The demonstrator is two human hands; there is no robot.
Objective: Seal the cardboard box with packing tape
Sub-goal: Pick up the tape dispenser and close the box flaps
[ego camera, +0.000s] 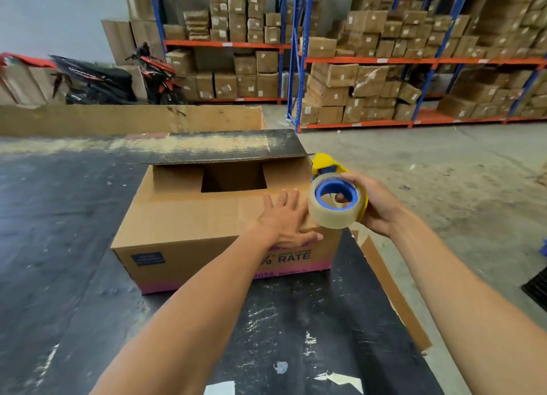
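Left hand is flat on the cardboard box, palm down, fingers spread wide across the near top flap, thumb reaching toward the box's near right corner. Beyond those fingertips the top gapes: a dark rectangular opening sits between the two short side flaps, and the inside is too dark to make out. Past the opening, the far flap is raised and laid back, its corrugated edge facing us.

Just right of the left fingertips, the right hand holds the tape dispenser, a yellow frame with a blue hub and a clear roll of packing tape. The fingers wrap around the roll's far side, mostly hidden behind it; one fingertip shows through the blue hub. The roll hangs just off the box's right edge, almost touching the left thumb; whether they touch, I cannot tell. The dispenser's blade end pokes up beyond the knuckles, partly covered.

The box rests on a scuffed black table. Its front face carries print, partly hidden by the left forearm: "RATE" is readable, the rest is blocked or too small. Under the right wrist, a strip of cardboard runs along the table's edge. Far off, shelves of cartons and a parked scooter, blurred.
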